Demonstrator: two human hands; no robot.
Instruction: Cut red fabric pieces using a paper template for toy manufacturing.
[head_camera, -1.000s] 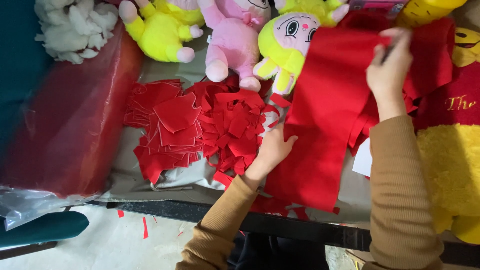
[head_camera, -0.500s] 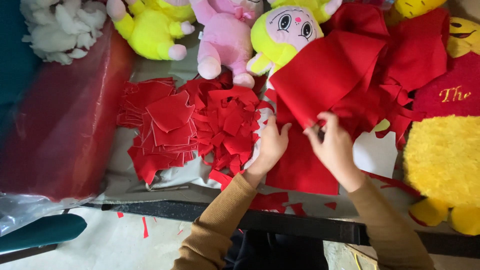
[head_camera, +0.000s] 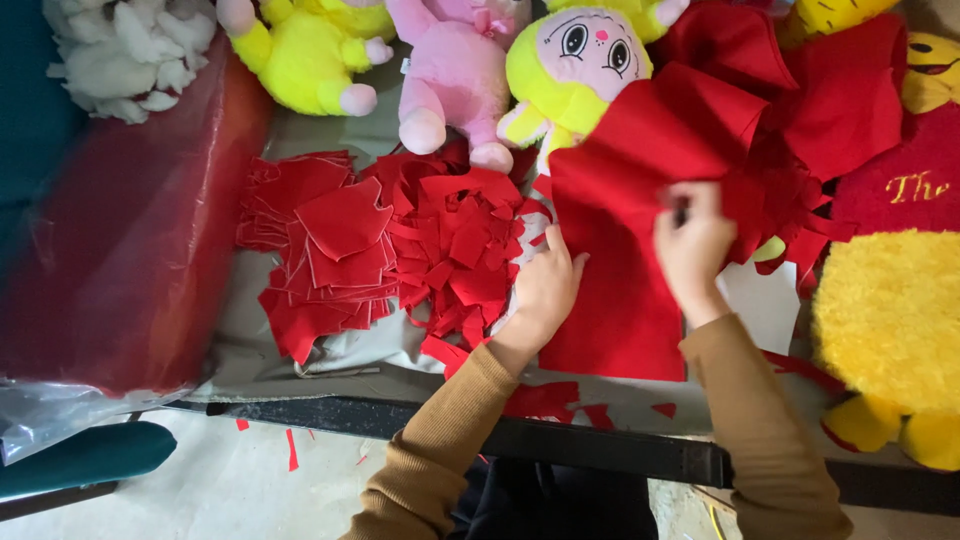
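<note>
Head view, left hand: the left hand (head_camera: 545, 290) is lying palm down with fingers loosely spread, pressing on the left edge of the large red felt sheet (head_camera: 625, 230); it is sitting where it was half a second ago.
Head view, right hand: the right hand (head_camera: 692, 245) is gripping the upper right part of the sheet, fingers curled and closed into the cloth; it has moved up and rightward since the earlier frame, when it was lower and close beside the left hand.
Red felt sheet: it is lying on the counter (head_camera: 330, 360) between the two hands, its top bunching against the red fabric heap (head_camera: 800, 110); it is looking flatter and more stretched than a second ago, when the right hand was holding it raised.
Cut pieces: the pile of red felt cut-outs (head_camera: 345, 250) and the tangle of red scraps (head_camera: 460, 250) are staying just left of the left hand, unchanged.
Around: the pink plush toy (head_camera: 450, 70) and the yellow plush doll (head_camera: 580, 65) are lying beyond the sheet; a big yellow plush (head_camera: 885, 330) is resting at the right.
</note>
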